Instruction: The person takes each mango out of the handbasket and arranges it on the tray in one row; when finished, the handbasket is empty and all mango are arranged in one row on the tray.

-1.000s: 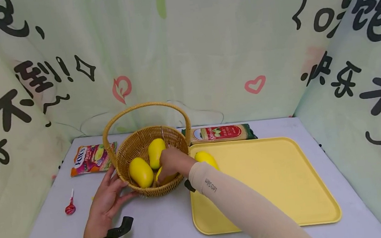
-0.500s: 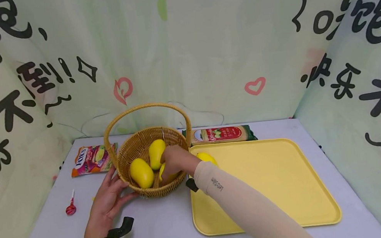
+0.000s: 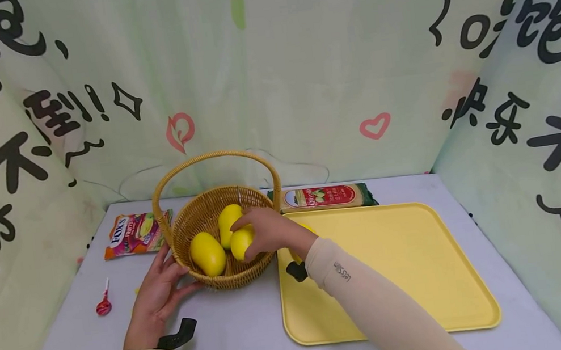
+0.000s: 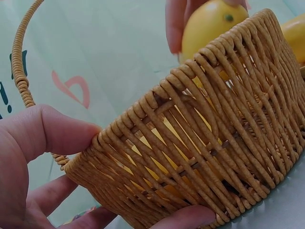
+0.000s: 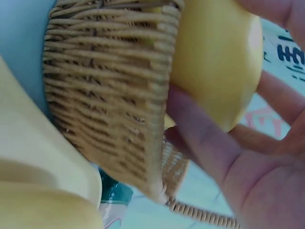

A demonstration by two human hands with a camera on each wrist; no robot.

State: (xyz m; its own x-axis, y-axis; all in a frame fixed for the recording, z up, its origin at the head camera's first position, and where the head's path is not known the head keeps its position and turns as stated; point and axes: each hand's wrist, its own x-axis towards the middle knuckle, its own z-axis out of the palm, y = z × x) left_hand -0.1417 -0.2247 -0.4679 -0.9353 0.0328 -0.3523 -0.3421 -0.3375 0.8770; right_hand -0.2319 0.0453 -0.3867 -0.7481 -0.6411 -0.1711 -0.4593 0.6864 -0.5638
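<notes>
A brown wicker basket [image 3: 197, 212] with a tall handle holds yellow mangoes. My left hand [image 3: 156, 293] holds the basket at its left side, fingers against the woven wall and rim. My right hand [image 3: 276, 231] grips a mango [image 3: 241, 243] over the basket's right part; in the left wrist view that mango [image 4: 209, 26] shows above the rim. Two more mangoes, one at the left [image 3: 208, 254] and one farther back [image 3: 229, 221], lie inside. Behind the right wrist, another mango [image 5: 47, 207] lies on the yellow tray [image 3: 398, 265], mostly hidden in the head view.
A Fox's candy bag [image 3: 135, 234] lies left of the basket, with a red lollipop [image 3: 103, 305] nearer the front. Behind the tray is a long packet with a red label [image 3: 324, 198]. Printed curtains [image 3: 301, 81] enclose the table's back and sides.
My right hand has lifted its mango from low in the basket and drawn slightly right and up. The left hand and the basket have stayed in place.
</notes>
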